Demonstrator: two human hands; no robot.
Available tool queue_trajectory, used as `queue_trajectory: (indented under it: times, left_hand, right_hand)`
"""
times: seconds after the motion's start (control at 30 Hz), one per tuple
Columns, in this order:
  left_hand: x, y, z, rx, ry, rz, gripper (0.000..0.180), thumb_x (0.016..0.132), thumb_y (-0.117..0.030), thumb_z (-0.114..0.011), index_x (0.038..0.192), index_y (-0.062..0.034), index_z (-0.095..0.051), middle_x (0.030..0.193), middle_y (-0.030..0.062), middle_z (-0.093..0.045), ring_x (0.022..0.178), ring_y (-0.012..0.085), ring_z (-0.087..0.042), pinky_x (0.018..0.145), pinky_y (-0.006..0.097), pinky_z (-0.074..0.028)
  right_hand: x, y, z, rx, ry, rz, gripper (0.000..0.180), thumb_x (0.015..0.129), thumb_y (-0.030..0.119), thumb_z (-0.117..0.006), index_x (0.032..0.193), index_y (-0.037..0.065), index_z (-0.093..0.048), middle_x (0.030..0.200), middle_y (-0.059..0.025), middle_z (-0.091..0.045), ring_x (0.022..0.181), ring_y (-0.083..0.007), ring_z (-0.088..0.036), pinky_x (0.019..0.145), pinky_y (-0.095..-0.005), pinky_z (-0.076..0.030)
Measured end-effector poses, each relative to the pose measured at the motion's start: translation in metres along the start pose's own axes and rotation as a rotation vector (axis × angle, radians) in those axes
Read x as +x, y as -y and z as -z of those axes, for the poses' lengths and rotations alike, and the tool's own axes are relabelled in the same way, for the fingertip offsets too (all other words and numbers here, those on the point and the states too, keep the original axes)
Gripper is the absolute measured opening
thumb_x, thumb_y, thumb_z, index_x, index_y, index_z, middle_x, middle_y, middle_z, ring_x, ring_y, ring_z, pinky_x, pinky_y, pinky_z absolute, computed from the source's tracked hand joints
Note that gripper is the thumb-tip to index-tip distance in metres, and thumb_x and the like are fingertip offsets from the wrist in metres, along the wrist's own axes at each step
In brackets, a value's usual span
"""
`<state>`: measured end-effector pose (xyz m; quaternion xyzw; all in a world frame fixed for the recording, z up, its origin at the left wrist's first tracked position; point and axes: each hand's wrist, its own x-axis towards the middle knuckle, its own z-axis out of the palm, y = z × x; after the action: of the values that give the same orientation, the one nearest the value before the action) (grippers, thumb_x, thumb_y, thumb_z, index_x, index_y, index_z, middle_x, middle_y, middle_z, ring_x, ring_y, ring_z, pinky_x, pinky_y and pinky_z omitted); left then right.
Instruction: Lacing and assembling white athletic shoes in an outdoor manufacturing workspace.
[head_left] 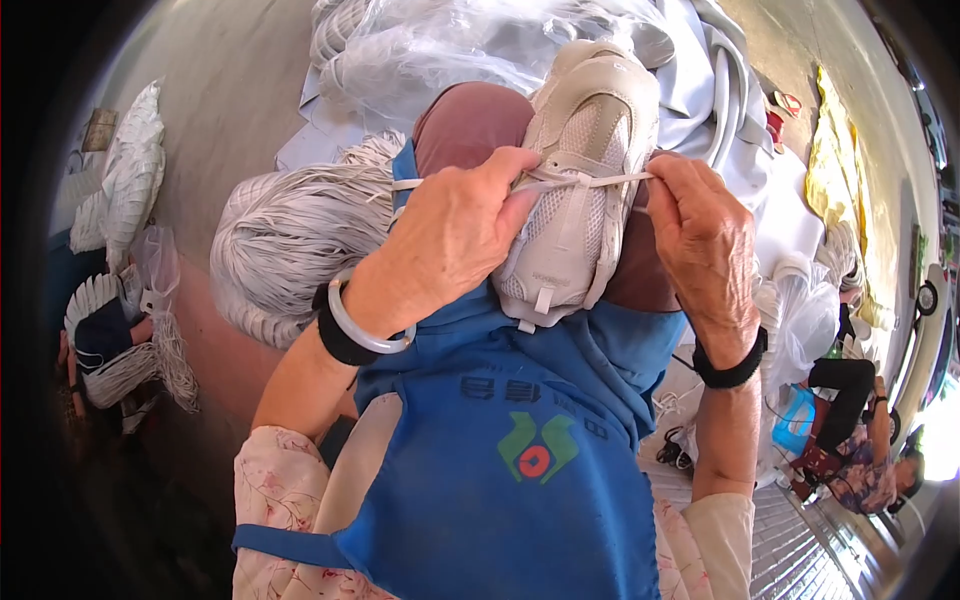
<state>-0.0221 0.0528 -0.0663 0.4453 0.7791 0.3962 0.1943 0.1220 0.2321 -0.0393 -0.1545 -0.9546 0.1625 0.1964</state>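
An off-white sneaker [552,250] with mesh panels lies across my lap, its toe pointing away from me. A pale shoelace [622,181] is pulled sideways across its front, with a small knot over the middle. My left hand [455,220] pinches the lace's left part between thumb and fingers, beside the shoe. On the other side, my right hand [705,225] grips the right end of the lace in a pinch. A short loose lace end sticks out left of my left hand.
A big bundle of white laces [290,235] sits to my left. Clear plastic wrapping [430,55] and grey sheet material [690,70] lie ahead. A blue apron [480,480] covers my lap. Another person [865,460] sits at far right; more lace bundles [175,365] are at left.
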Motion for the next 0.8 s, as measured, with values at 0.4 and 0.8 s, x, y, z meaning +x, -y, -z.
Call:
queue_trajectory:
  times: [0.4, 0.8]
  left_hand:
    - [0.023, -0.006, 0.015, 0.174, 0.098, -0.147, 0.008, 0.090, -0.006, -0.059, 0.095, -0.0040, -0.053, 0.060, 0.0164, -0.058, 0.059, 0.0357, -0.061, 0.052, 0.042, -0.046]
    - [0.045, 0.000, 0.010, 0.441, 0.101, -0.336, 0.013, 0.085, -0.002, -0.059, 0.096, -0.0045, -0.054, 0.063, 0.0145, -0.060, 0.060, 0.0335, -0.062, 0.051, 0.041, -0.047]
  right_hand:
    - [0.002, -0.005, 0.001, 0.045, 0.088, -0.044, 0.010, 0.084, 0.009, -0.063, 0.093, 0.006, -0.064, 0.085, -0.0092, -0.062, 0.080, -0.0301, -0.062, 0.068, -0.0398, -0.051]
    - [0.009, -0.003, 0.006, -0.008, -0.004, 0.058, 0.005, 0.082, 0.005, -0.061, 0.086, 0.005, -0.058, 0.072, -0.0094, -0.052, 0.067, -0.0288, -0.059, 0.058, -0.0395, -0.049]
